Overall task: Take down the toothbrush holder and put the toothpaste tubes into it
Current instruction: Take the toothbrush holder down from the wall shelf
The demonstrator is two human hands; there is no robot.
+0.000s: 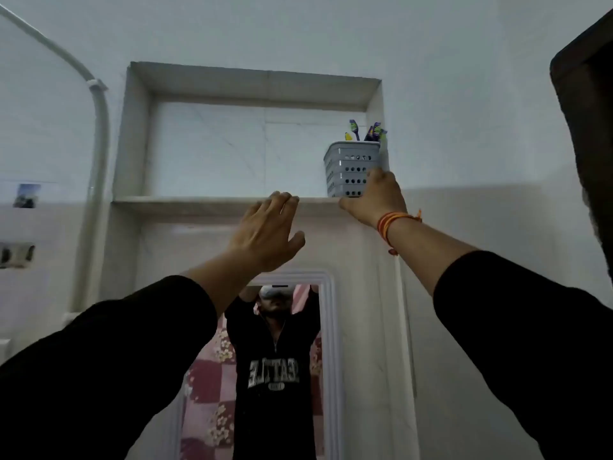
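Note:
A grey perforated toothbrush holder (348, 167) stands at the right end of a high wall niche shelf (199, 200). Several toothbrushes (365, 131) stick up out of it. My right hand (374, 197), with an orange thread band on the wrist, is raised against the holder's lower right side, fingers wrapped around its base. My left hand (265, 230) is raised below the shelf edge with fingers spread, holding nothing. No toothpaste tubes are in view.
A white-framed mirror (328, 327) hangs under the niche and reflects a person in a black sweatshirt. A white pipe (99, 154) runs down the wall at left. A dark cabinet edge (583, 111) juts in at the upper right.

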